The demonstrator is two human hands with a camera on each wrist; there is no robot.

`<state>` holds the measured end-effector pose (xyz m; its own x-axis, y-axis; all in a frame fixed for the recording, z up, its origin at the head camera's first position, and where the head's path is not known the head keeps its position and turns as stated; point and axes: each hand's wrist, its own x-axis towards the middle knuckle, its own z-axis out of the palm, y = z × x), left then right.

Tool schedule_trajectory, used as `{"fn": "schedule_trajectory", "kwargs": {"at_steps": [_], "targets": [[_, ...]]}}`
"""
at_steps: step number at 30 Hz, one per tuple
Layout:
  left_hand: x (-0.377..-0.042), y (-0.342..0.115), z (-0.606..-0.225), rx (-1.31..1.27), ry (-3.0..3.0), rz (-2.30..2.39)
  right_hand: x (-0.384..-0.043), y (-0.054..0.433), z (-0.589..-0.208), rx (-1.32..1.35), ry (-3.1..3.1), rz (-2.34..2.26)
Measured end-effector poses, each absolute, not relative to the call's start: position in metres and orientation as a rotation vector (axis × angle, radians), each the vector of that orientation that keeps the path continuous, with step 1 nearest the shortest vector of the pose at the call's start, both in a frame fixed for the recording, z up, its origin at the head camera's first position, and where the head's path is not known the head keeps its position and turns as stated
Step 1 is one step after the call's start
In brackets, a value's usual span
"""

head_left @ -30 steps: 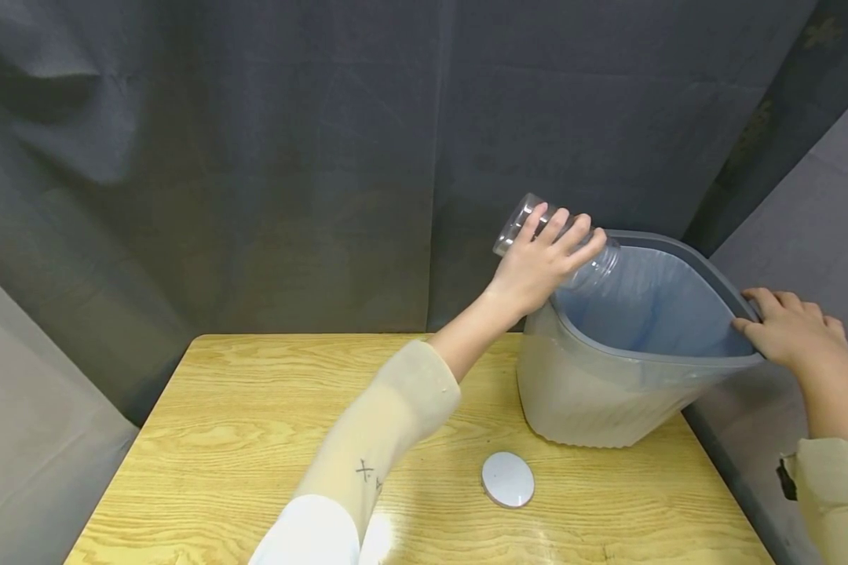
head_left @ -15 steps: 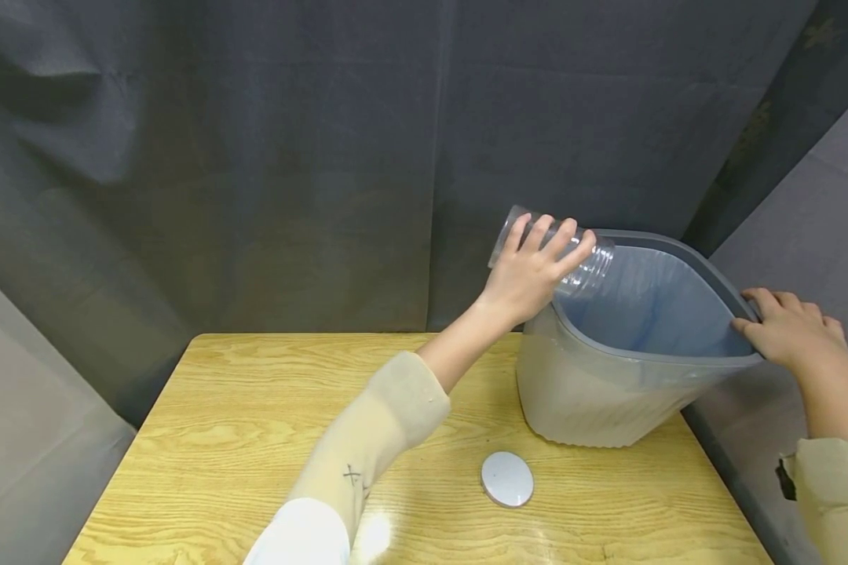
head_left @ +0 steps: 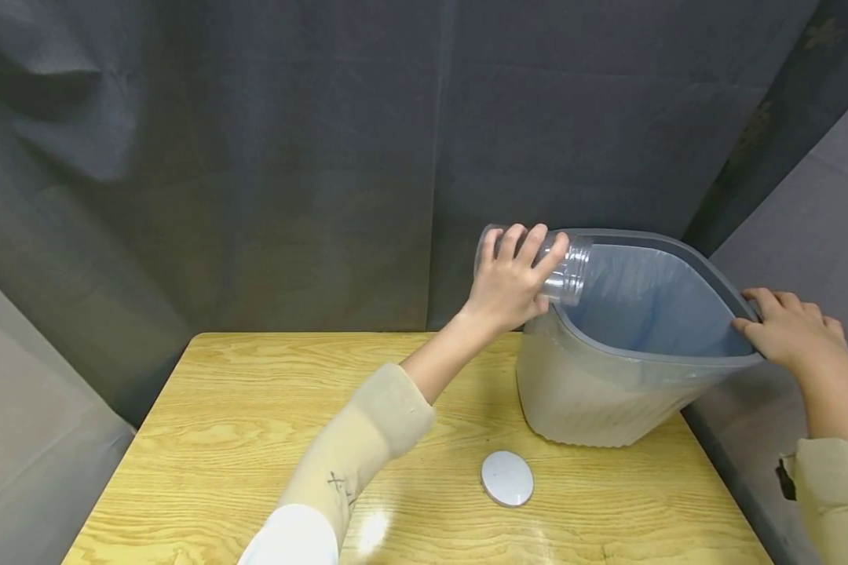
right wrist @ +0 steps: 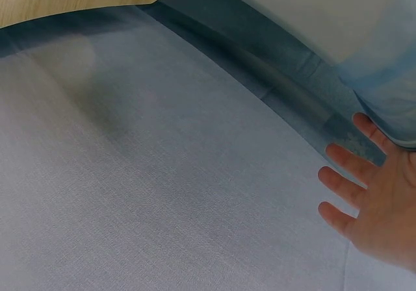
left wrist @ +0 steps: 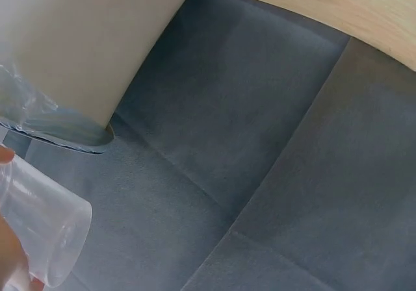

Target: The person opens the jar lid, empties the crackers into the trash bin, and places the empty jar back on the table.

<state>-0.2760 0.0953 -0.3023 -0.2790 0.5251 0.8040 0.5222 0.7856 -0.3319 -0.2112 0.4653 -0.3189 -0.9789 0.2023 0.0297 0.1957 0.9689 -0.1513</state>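
In the head view my left hand (head_left: 506,284) grips a clear plastic jar (head_left: 567,271) lying sideways, its threaded mouth pointing right over the bin's left rim. The left wrist view shows the jar's base (left wrist: 68,239) past my fingers. The trash bin (head_left: 593,392) is pale with a grey rim, a bluish liner inside, and stands at the table's right side. My right hand (head_left: 798,329) holds that rim at its right corner, thumb over the inner side, the other fingers spread outside, as the right wrist view also shows. A round white lid (head_left: 507,479) lies on the table.
The wood-grain table (head_left: 254,424) ends at the back against a dark grey curtain (head_left: 311,173). Lighter grey cloth (head_left: 813,212) hangs along the right, close beside my right hand. The bin stands near the table's right edge.
My left hand has moved left and slightly down with the jar, drawing its mouth back toward the bin's left rim and leveling it. The right hand, bin and lid stay put.
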Motion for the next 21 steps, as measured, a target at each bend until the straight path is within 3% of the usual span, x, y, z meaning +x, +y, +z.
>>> {"fn": "schedule_trajectory", "kwargs": {"at_steps": [21], "targets": [[-0.271,0.068,-0.327,-0.733,-2.032,-0.375,-0.210,0.467,-0.320,-0.320,-3.068,0.236]]}}
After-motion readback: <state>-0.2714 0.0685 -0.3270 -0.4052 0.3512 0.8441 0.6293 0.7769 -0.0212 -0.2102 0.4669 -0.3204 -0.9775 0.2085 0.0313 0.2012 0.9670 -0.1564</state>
